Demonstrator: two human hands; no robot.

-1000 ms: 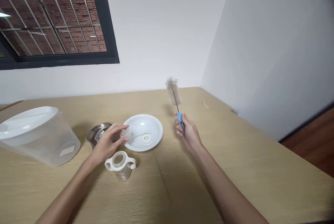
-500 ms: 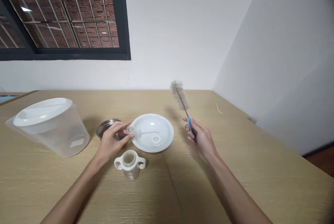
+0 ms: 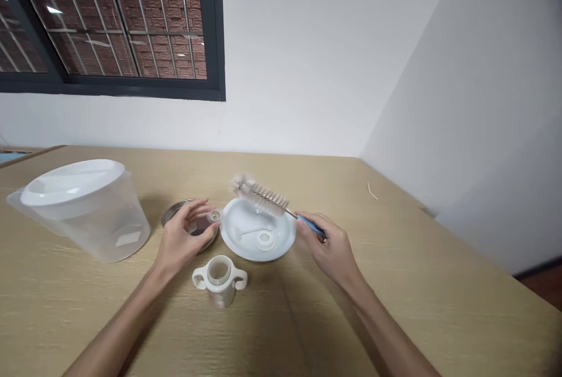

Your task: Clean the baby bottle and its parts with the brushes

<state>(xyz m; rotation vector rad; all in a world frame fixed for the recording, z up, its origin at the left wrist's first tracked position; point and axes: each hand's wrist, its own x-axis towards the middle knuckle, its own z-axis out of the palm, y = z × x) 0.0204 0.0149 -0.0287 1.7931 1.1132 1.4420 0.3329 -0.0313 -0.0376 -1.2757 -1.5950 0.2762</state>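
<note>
My left hand [image 3: 180, 242] holds a small translucent round bottle part [image 3: 215, 216] between thumb and fingertips, over a shallow steel bowl [image 3: 169, 213]. Wrapped round a blue handle, my right hand [image 3: 333, 251] grips a bottle brush [image 3: 266, 196]. Its pale bristles point left and hang above the far side of a white bowl [image 3: 257, 255]. Inside that bowl lie a white ring [image 3: 264, 240] and a thin translucent stem [image 3: 254, 231]. In front of the bowls stands an uncapped baby bottle [image 3: 222, 295] with two white handles.
A translucent lidded pitcher [image 3: 132, 213] stands at the left of the wooden table. Toward the right edge lies a short pale strip [image 3: 372, 191]. The wall and a barred window [image 3: 127, 20] are behind the table.
My right hand has tipped the brush from nearly upright to pointing left over the white bowl. My left hand has shifted slightly left, still with the small bottle part.
</note>
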